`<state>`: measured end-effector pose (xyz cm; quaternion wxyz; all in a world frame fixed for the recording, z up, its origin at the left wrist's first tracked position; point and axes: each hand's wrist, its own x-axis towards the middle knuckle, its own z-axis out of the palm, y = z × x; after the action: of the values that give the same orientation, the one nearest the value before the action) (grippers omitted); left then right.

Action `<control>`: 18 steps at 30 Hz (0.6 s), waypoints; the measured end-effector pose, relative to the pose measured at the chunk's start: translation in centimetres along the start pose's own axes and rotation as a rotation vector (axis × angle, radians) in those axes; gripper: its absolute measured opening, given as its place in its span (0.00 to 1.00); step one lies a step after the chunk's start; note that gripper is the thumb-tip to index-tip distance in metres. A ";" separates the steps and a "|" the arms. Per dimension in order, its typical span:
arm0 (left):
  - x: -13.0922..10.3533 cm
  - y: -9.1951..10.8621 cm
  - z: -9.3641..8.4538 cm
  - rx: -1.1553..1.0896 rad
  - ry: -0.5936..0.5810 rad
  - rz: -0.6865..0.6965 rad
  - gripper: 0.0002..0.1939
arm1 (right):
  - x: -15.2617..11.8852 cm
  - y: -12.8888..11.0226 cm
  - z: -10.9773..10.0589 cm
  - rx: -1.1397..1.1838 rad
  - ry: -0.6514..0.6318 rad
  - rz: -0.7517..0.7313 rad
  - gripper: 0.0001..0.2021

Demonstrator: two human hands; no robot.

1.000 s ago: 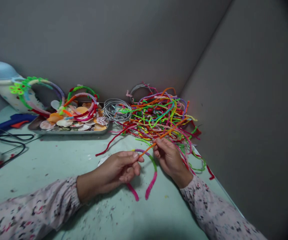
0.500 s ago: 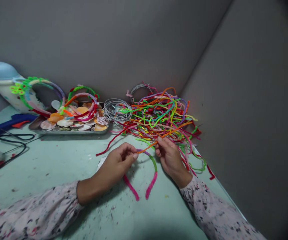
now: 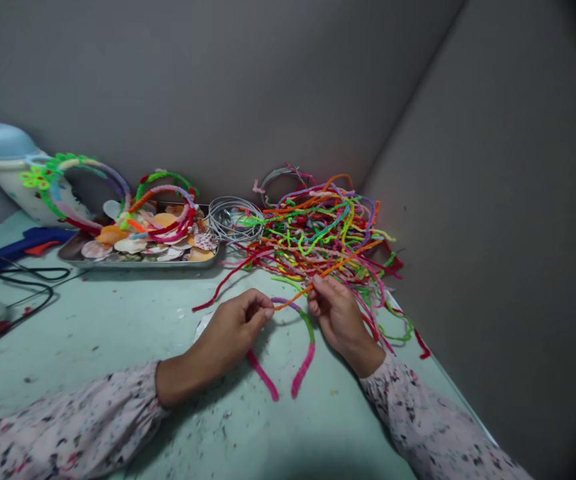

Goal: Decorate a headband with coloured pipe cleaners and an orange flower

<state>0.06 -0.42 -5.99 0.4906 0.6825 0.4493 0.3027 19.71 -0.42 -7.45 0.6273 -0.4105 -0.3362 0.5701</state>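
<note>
in the head view, the left hand (image 3: 231, 333), thumb and bent fingers nearly closed, pinches the near end of an orange fuzzy stem (image 3: 293, 299); the right hand (image 3: 337, 319), fingers curled in, grips it farther along. the stem's long axis runs from eight o'clock to two, pointing up over the tangled pile (image 3: 313, 230). below it, on the tabletop (image 3: 248, 430), lies a purple, green and pink hoop (image 3: 305, 363), open toward six o'clock.

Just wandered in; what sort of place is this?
Probably a craft workspace: a tangled multicoloured pile of fuzzy stems, a silvery metal tray of seashells, a fuzzy pink, green and purple arch.
</note>
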 end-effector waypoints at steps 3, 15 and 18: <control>0.0 0.2 -0.1 0.027 -0.006 0.003 0.08 | 0.0 0.0 0.0 -0.001 -0.002 -0.002 0.11; -0.3 0.5 0.0 0.007 -0.017 -0.030 0.13 | 0.0 -0.4 0.1 0.008 0.039 -0.021 0.10; -0.4 0.5 0.0 0.003 -0.034 -0.042 0.13 | 0.0 -0.4 0.1 0.008 0.033 -0.027 0.09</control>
<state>0.04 -0.86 -5.55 0.5035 0.6786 0.4555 0.2801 19.78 -0.43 -7.06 0.6419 -0.4127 -0.3288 0.5563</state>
